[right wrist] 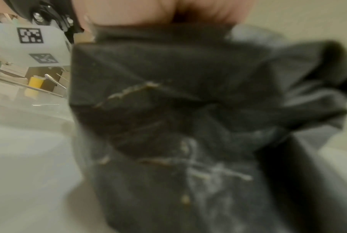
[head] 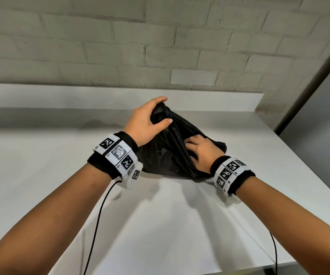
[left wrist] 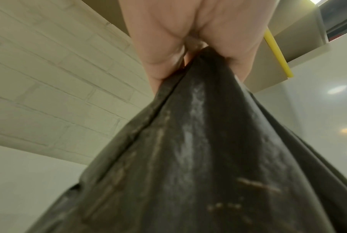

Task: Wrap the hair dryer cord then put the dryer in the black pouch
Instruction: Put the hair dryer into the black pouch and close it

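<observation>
The black pouch lies crumpled on the white table, its far end pulled up into a peak. My left hand grips that peak beside the zipper pull; in the left wrist view the palm bunches the black fabric. My right hand sits at the pouch's near right side, fingers tucked over the edge of the open slit, thumb under the flap. In the right wrist view the palm rests on creased fabric. No hair dryer or cord is visible outside the pouch.
A pale brick wall stands behind the table's raised back ledge. The table's right edge runs diagonally beside a grey floor. Thin black cables hang from both wristbands. A yellow container shows far off.
</observation>
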